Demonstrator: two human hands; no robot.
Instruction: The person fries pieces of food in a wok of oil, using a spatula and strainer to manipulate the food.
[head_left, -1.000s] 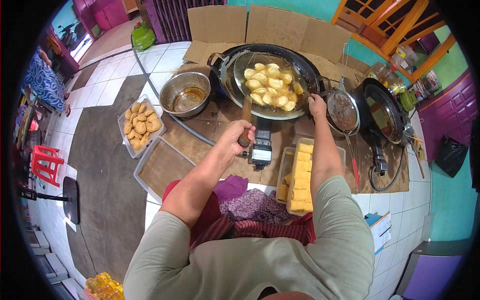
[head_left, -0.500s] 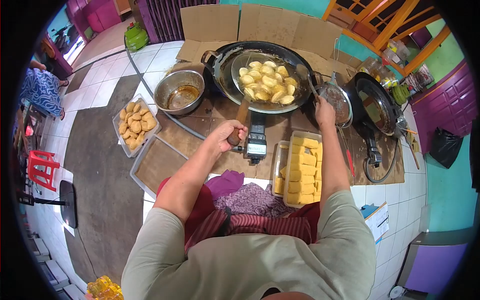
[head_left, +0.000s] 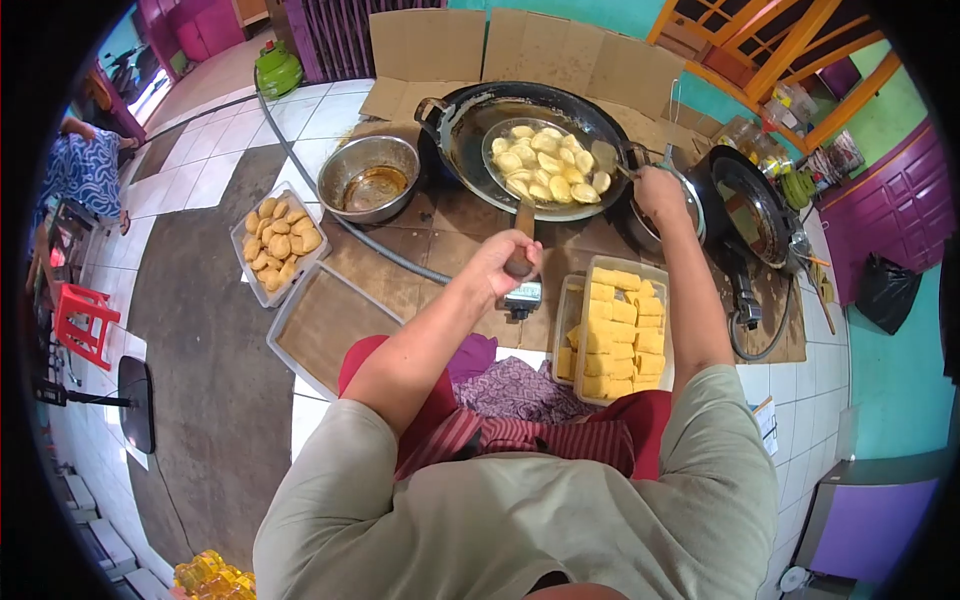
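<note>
My left hand [head_left: 508, 262] is wrapped round the wooden handle of a wide round skimmer [head_left: 525, 222]. The skimmer's head lies inside a large black wok [head_left: 452, 140] of oil, beneath many pale golden half-moon pastries [head_left: 548, 160]. In my right hand [head_left: 660, 192] is the handle of a metal spatula [head_left: 604, 156]; its blade is at the right side of the pastries. A round wire strainer [head_left: 686, 212] lies under and beside the right hand, partly hidden by it.
Left of the wok stands a metal bowl [head_left: 348, 212] with brown residue, then a plastic box of browned pastries [head_left: 280, 245]. A box of yellow rolls [head_left: 615, 335] is near my knees. A second black wok [head_left: 750, 200] stands right. Cardboard [head_left: 540, 48] shields the back.
The skimmer, with the left hand, has shifted to the right in view, and the pastries with it. My right hand has moved slightly up and right with the spatula. The view has turned slightly.
</note>
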